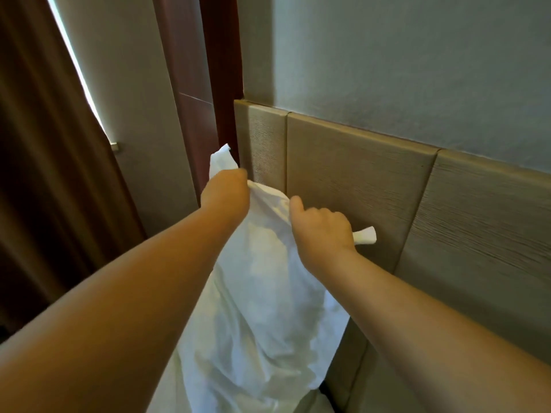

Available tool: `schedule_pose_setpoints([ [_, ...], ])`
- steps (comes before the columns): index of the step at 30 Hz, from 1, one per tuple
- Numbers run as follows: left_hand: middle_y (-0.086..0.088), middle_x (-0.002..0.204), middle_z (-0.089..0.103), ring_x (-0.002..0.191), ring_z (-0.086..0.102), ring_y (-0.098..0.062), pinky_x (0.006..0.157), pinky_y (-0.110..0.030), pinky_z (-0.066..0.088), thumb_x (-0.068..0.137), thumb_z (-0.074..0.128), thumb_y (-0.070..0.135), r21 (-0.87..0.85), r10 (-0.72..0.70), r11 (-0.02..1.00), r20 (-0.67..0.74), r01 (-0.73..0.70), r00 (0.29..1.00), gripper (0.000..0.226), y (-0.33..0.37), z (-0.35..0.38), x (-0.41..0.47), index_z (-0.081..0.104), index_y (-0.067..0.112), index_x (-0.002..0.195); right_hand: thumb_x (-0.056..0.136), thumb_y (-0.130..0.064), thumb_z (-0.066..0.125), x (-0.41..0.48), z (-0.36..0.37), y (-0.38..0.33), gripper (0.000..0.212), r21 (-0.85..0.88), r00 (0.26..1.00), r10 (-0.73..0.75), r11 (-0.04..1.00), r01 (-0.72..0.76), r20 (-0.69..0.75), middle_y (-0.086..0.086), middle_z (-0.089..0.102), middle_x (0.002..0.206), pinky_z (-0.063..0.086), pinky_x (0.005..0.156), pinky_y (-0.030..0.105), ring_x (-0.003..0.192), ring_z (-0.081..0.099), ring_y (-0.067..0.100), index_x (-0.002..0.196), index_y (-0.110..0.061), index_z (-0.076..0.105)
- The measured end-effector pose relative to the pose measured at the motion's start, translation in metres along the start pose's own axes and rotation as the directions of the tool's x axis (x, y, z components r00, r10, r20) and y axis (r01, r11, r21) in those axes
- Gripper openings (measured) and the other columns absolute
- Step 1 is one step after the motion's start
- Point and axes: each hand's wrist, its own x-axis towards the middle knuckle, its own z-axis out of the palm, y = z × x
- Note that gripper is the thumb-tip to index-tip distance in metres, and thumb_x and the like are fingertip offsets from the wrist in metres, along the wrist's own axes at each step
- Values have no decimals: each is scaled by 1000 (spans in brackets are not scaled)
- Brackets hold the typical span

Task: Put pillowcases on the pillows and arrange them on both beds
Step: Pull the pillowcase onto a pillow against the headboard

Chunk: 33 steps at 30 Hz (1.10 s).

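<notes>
Head view: both hands hold a white pillowcase (pixel 262 293) up by its top edge in front of the headboard (pixel 357 180). The case hangs full-length between the forearms, and its lower part bulges, which suggests the pillow is inside and settling toward the closed end. Its bottom rests on or just above the white bed (pixel 313 405); contact cannot be confirmed.

Risks from this position:
- Uneven grip. The left hand (pixel 226 192) sits higher than the right hand (pixel 322 231). If one corner slips, the case will probably drop to one side and the pillow may bunch or slide back toward the opening.
- Incomplete seating. Slack, wrinkled fabric shows below the hands. If the case is laid down now, the pillow corners may not reach the case corners.
- Obstruction. The case hangs near the headboard and just beside the dark wood trim (pixel 220 84). A hard shake could swing it into either.

Hand state:
- Left hand: closed in a fist on the upper left edge. A corner of fabric stands up above the knuckles.
- Right hand: fingers curled tight on the upper right edge, thumb raised against the cloth. A short tail of fabric protrudes past the little-finger side.
- The edge between the two hands sags slightly; it is not pulled taut.

A brown curtain (pixel 44 174) hangs at left, well apart from the work.
</notes>
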Motion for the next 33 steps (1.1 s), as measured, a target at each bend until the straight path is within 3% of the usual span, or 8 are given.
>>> schedule_pose_setpoints([
  [6,-11,115,59,109,57,-27,91,-32,47,100,47,21,-538,39,842,115,30,993,27,40,19,3,51,12,124,84,-14,59,-5,-4,25,71,-146,988,146,977,-152,-51,14,58,118,40,88,37,107,55,31,142,-10,18],
  [9,-5,132,55,118,54,-24,96,-33,47,98,51,23,-614,142,789,155,-17,978,44,53,19,-13,38,23,140,86,-19,60,-13,-7,28,71,-166,992,95,980,-108,-82,14,54,119,40,89,37,107,52,29,143,-11,18],
  [13,-3,133,54,114,56,-24,94,-33,48,96,53,16,-376,209,921,254,-103,945,48,32,-2,-37,36,30,139,80,-22,67,-15,-17,11,57,-210,987,18,976,-52,-160,14,53,113,45,84,38,101,52,28,129,-13,38],
  [17,-1,126,56,108,57,-23,93,-35,50,94,54,17,-124,184,981,371,-148,910,39,-17,-33,-85,45,32,129,90,-20,56,-30,-33,-35,38,-43,991,-55,998,50,-124,14,51,124,42,94,38,111,49,28,125,-13,45],
  [20,0,117,61,99,59,-22,90,-35,52,92,57,19,76,117,984,415,-162,902,32,-60,-55,-133,52,26,123,90,-19,55,-51,-41,-87,22,73,980,-157,983,166,-123,10,58,110,45,83,36,100,54,26,111,-15,51],
  [25,-2,118,58,103,58,-25,91,-36,52,94,52,13,98,-194,981,365,170,911,35,-124,-95,-253,50,22,128,88,-12,51,-122,-59,-173,9,310,962,-267,921,236,59,8,54,93,35,68,35,92,54,31,96,-14,48],
  [29,-6,127,53,109,54,-28,88,-31,47,93,46,11,150,-345,939,371,311,862,39,-171,-120,-364,47,19,131,88,-15,49,-200,-61,-239,9,583,875,-402,791,184,269,5,58,97,49,72,34,87,56,27,95,-15,54],
  [33,-4,127,55,111,55,-27,90,-35,49,88,45,10,192,-451,892,362,409,815,40,-204,-145,-470,50,22,126,91,-15,47,-283,-69,-303,14,603,838,-437,779,170,328,3,56,95,54,78,37,84,56,23,103,-16,55],
])
